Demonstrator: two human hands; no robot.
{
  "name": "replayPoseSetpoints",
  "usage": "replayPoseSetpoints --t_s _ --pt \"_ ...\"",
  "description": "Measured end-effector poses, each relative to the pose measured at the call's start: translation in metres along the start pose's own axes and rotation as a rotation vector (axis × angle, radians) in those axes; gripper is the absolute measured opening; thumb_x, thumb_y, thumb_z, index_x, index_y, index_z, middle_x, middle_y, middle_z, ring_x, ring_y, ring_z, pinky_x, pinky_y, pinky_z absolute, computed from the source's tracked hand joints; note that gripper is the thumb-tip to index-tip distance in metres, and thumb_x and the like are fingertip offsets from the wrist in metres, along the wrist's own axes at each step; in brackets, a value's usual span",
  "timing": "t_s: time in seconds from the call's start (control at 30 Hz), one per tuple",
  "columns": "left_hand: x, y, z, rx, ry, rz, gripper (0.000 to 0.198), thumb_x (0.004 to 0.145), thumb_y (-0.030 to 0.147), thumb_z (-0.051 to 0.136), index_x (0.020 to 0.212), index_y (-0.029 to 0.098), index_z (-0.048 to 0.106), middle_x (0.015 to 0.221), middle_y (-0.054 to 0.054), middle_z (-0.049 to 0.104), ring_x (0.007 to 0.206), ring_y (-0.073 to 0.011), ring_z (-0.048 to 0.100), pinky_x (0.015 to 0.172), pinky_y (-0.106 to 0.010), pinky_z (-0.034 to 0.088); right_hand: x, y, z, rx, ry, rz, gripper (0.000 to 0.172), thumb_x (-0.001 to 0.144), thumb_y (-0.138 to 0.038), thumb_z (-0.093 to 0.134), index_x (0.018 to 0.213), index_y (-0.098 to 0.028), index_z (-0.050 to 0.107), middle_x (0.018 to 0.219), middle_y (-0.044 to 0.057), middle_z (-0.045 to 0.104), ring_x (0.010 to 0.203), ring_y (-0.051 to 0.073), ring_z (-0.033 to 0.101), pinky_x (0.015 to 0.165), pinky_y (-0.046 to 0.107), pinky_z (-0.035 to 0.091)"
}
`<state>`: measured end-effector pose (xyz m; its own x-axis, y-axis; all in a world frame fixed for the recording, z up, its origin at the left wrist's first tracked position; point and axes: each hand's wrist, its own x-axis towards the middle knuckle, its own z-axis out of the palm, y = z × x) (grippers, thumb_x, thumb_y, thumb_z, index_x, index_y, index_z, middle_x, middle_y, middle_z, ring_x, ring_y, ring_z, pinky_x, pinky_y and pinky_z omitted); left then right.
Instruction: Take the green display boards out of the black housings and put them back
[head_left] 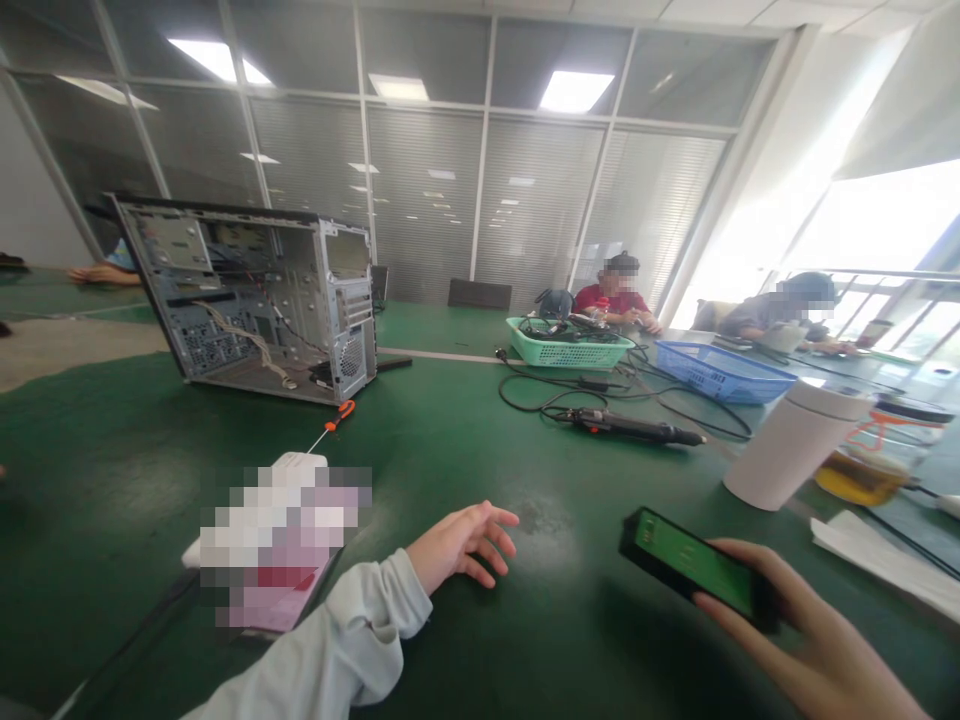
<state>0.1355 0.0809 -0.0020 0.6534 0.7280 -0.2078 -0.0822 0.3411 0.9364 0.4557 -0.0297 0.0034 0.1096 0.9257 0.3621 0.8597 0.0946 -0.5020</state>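
My left hand [469, 545] hovers low over the green table [540, 620] near the middle, its fingers apart and nothing in them. At the lower right, my right hand [795, 620] holds a dark rectangular device with a green face [694, 560], tilted above the table, thumb on one side and fingers on the other. An open computer case [255, 310] with loose cables inside stands at the back left. In front of it lies a screwdriver with an orange handle [341, 415]. A white power strip [296, 465], partly pixelated, lies left of my left sleeve.
A black electric screwdriver [634, 427] with its cord lies right of centre, before a green basket [570, 350] of cables and a blue basket [720, 373]. A white cup [795, 445] and a glass jar [877, 460] stand right. Two people sit beyond; another person's arm shows far left.
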Motion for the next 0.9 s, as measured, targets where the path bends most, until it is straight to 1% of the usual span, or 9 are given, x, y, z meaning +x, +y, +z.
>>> replayPoseSetpoints --t_s 0.1,0.17,0.23,0.33,0.47,0.57,0.67,0.8,0.9 --pt "-0.001 0.000 0.000 -0.032 0.019 0.021 0.046 0.075 0.055 0.045 0.095 0.016 0.058 0.080 -0.005 0.057 0.066 -0.0137 0.055 0.053 -0.024 0.044 0.017 -0.074 0.022 0.088 -0.009 -0.288 0.036 0.079 -0.041 0.054 0.109 -0.023 0.045 0.100 0.005 0.055 0.085 0.021 0.056 0.070 0.028 0.050" --pt "-0.001 0.001 0.001 -0.077 0.034 0.002 0.046 0.076 0.055 0.042 0.091 0.014 0.059 0.080 -0.006 0.058 0.066 -0.0145 0.056 0.052 -0.024 0.045 0.026 -0.111 0.039 0.153 -0.054 -0.377 0.030 0.081 -0.033 0.052 0.108 -0.023 0.044 0.101 0.004 0.053 0.088 0.019 0.053 0.073 0.026 0.047" --pt "-0.001 0.002 0.002 -0.140 0.068 -0.020 0.049 0.079 0.056 0.036 0.088 0.013 0.058 0.077 -0.007 0.059 0.063 -0.0153 0.056 0.050 -0.024 0.045 0.031 -0.132 0.056 0.191 -0.104 -0.402 0.028 0.080 -0.029 0.051 0.107 -0.023 0.045 0.101 0.003 0.051 0.088 0.018 0.052 0.074 0.027 0.045" --pt "0.000 0.003 0.001 -0.206 0.119 -0.027 0.051 0.081 0.056 0.029 0.089 0.013 0.055 0.071 -0.007 0.059 0.057 -0.0148 0.057 0.048 -0.025 0.045 0.036 -0.134 0.079 0.251 -0.123 -0.373 0.029 0.079 -0.029 0.050 0.107 -0.021 0.045 0.101 0.004 0.050 0.089 0.019 0.051 0.075 0.029 0.045" --pt "0.002 0.001 0.000 -0.112 0.094 -0.035 0.050 0.076 0.060 0.037 0.094 0.015 0.048 0.069 -0.004 0.057 0.055 -0.0129 0.057 0.044 -0.022 0.045 0.035 -0.112 0.095 0.404 -0.142 -0.241 0.034 0.078 -0.033 0.051 0.109 -0.019 0.046 0.103 0.006 0.050 0.088 0.019 0.051 0.065 0.026 0.047" --pt "0.001 0.001 0.001 -0.004 0.084 0.022 0.053 0.067 0.058 0.055 0.102 0.019 0.041 0.074 -0.001 0.056 0.057 -0.0122 0.058 0.045 -0.021 0.045 0.035 -0.103 0.096 0.466 -0.136 -0.164 0.037 0.077 -0.036 0.052 0.109 -0.018 0.047 0.104 0.006 0.050 0.088 0.019 0.051 0.060 0.024 0.048" --pt "-0.004 0.001 0.003 0.083 0.064 0.103 0.061 0.060 0.049 0.068 0.106 0.023 0.036 0.082 -0.001 0.054 0.060 -0.0118 0.059 0.048 -0.022 0.046 0.036 -0.104 0.092 0.479 -0.143 -0.160 0.038 0.078 -0.037 0.052 0.110 -0.018 0.050 0.104 0.007 0.052 0.088 0.020 0.052 0.063 0.026 0.048" --pt "-0.008 0.003 0.007 0.164 0.062 0.107 0.055 0.060 0.049 0.067 0.099 0.019 0.042 0.077 0.000 0.056 0.061 -0.0119 0.059 0.049 -0.021 0.044 0.036 -0.109 0.088 0.546 -0.163 -0.143 0.033 0.080 -0.039 0.052 0.105 -0.017 0.054 0.099 0.006 0.055 0.087 0.021 0.053 0.073 0.030 0.046" --pt "-0.009 0.003 0.010 0.177 0.072 0.092 0.050 0.062 0.052 0.064 0.094 0.018 0.045 0.073 -0.001 0.056 0.061 -0.0130 0.058 0.048 -0.021 0.042 0.035 -0.110 0.088 0.638 -0.176 -0.093 0.034 0.079 -0.042 0.052 0.103 -0.016 0.055 0.078 0.003 0.054 0.070 0.018 0.052 0.064 0.027 0.044"
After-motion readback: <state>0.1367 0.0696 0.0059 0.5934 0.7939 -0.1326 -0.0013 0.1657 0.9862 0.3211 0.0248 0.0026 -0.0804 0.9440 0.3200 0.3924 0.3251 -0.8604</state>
